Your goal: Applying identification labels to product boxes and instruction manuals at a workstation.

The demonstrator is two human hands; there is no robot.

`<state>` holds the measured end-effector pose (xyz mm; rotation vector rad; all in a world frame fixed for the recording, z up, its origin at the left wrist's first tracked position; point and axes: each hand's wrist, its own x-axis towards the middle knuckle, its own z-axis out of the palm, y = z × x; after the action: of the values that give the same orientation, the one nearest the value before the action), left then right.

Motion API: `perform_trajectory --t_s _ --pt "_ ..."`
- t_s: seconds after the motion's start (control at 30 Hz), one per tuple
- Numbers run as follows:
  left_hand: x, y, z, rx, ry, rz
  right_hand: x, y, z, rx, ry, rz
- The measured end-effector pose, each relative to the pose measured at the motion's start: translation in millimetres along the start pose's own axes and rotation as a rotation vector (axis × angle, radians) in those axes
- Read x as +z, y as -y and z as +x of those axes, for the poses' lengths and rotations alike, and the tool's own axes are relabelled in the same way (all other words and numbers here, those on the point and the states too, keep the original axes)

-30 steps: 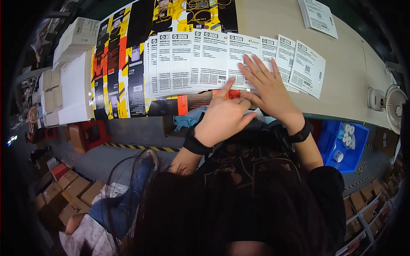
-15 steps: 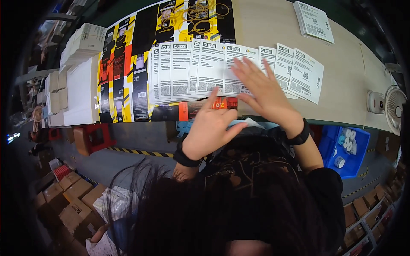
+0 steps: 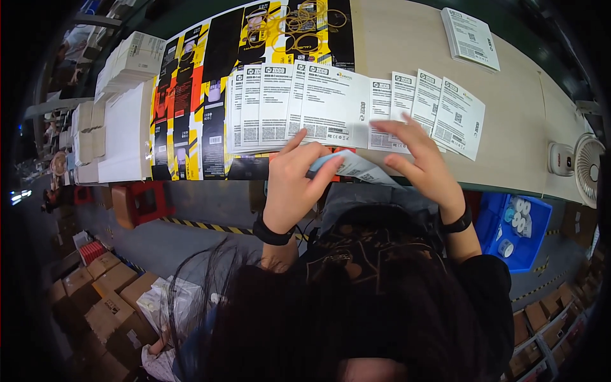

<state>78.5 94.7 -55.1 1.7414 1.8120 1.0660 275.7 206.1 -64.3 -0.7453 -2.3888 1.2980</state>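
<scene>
Far left, table edge: white folded cartons (image 3: pixel 137 56) stacked near the rim, a larger white stack (image 3: pixel 124 137) just beside the printed sheets. Next over, flat black, yellow and orange package sheets (image 3: pixel 191 114) laid side by side; a scatter of rubber bands (image 3: pixel 296 22) lies on their upper end.

Centre: a fanned row of white leaflets (image 3: pixel 299 105) overlapping one another, long axes running away from the person, printed heads at the far end. The row overlies the coloured sheets.

Left hand (image 3: pixel 296 175) at the near table edge, thumb and fingers pinched narrow on a folded leaflet (image 3: pixel 353 167). That leaflet sits between the two hands, just off the table edge, long axis roughly left to right, tilted down toward the right. Dark band on the left wrist.

Right hand (image 3: pixel 420 162) open, fingers spread, palm down; fingertips over the lower edge of the fanned row, the folded leaflet touching or just under its palm. Cannot tell whether it grips anything. Dark band on this wrist too.

Further right: four more leaflets (image 3: pixel 458 118) fanned, tilted slightly clockwise. A separate neat leaflet stack (image 3: pixel 471 38) lies well apart at the far side.

Right rim: small white fan (image 3: pixel 585 167) on the table corner. Below it, a blue bin (image 3: pixel 528 232) holding small white rolls (image 3: pixel 519 213).

Floor lower left: brown cardboard boxes (image 3: pixel 95 280); a red stool (image 3: pixel 143 200) under the table.
</scene>
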Motion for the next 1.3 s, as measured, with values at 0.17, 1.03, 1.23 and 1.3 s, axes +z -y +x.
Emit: perform_trajectory --t_s 0.17,1.03,1.23,1.3 --pt "11 -9 -1 -0.059 -0.143 -0.095 6 16 5 0.253 0.122 0.389" --pt "28 -16 2 -0.124 -0.175 -0.119 12 15 17 0.021 -0.482 0.819" --pt "31 -10 8 -0.048 -0.247 0.011 26 8 4 0.188 -0.176 0.645" --pt "32 -16 16 0.081 -0.374 0.225 23 13 4 0.159 -0.168 0.545"
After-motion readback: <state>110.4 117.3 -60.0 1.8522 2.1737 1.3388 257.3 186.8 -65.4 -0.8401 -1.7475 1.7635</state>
